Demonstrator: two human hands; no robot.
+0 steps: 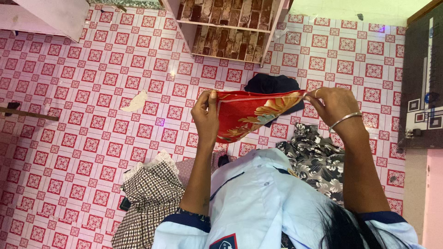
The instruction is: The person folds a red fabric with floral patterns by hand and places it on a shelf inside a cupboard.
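Left hand (pixel 206 113): pinched on one edge of red floral cloth (pixel 247 115).
Right hand (pixel 334 103): pinched on the other edge.
Around: dark garment (pixel 270 84) behind, checked cloth (pixel 150 193), grey floral cloth (pixel 318 161) on tiled floor (pixel 92 115).

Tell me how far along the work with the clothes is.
Done: no neat pile shows anywhere. In hand: the red floral fabric piece is stretched by its top edge between the left hand and the right hand. Left: the brown checked cloth, the grey floral cloth and the dark navy cloth lie crumpled on the pink tiled floor.
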